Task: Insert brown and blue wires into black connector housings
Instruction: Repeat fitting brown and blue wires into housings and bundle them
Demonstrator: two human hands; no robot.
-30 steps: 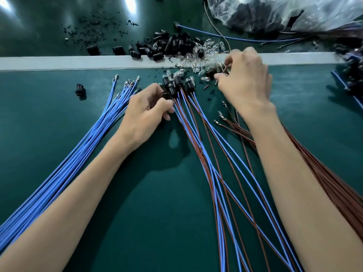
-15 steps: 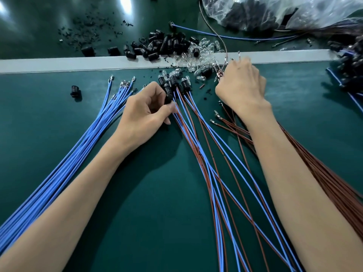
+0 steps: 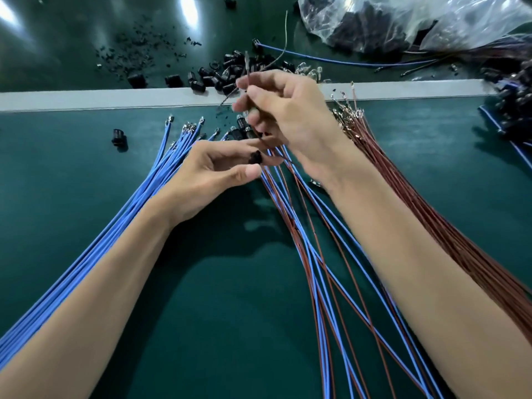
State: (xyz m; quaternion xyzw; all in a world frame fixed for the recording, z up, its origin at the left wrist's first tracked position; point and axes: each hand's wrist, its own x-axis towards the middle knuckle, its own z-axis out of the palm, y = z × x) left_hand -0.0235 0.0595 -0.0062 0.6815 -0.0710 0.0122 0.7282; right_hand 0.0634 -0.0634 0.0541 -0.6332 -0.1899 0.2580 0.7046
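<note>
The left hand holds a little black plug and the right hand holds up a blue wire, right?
Not quite. The left hand does hold the little black plug, but the wire in the right hand is brown, not blue. The head view shows it.

Two hands (image 3: 218, 168) (image 3: 290, 116); three wire bundles (image 3: 115, 220) (image 3: 316, 254) (image 3: 431, 211); one bag (image 3: 403, 21)

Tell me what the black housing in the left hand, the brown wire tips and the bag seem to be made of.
Black housing, pinched by the left hand: probably moulded plastic, matte, no glint. Brown wire tips: likely bare metal terminals; they glint pale. Bag: thin clear plastic film, creased, glossy, dark parts showing through.
</note>
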